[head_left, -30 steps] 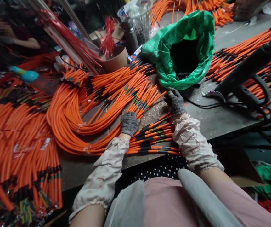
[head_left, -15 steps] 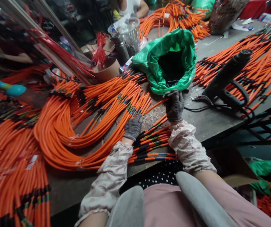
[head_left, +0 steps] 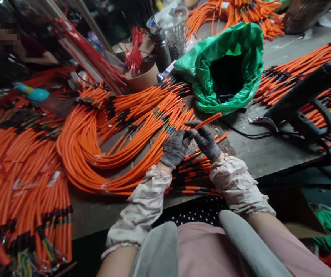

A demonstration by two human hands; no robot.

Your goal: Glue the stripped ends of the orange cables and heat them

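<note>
In grey knit gloves, my left hand (head_left: 176, 148) and my right hand (head_left: 206, 141) meet over the table, fingertips pinched together. Between them is an orange cable (head_left: 209, 120), whose end sticks out past my right fingers to the upper right. Whether some small piece is also in the fingertips is hidden. A looped bundle of orange cables (head_left: 96, 179) with black, blue and yellow-green ends curves left of my hands. Behind them stands an open green plastic bag (head_left: 198, 73), with dark contents in shadow. More black-banded cable ends (head_left: 192, 177) lie below my hands.
A black heat gun (head_left: 300, 90) with its cord rests at the right, near another cable pile (head_left: 283, 71). Further cable bundles (head_left: 32, 154) fill the left. A cardboard tub (head_left: 143, 77), dark bottle (head_left: 162, 48) and plastic basket (head_left: 178, 30) stand behind. A person's arm (head_left: 42, 57) shows far left.
My right hand has come from the green bag's rim down and left to meet my left hand at the cable. The view has shifted, so the scene sits further right.
</note>
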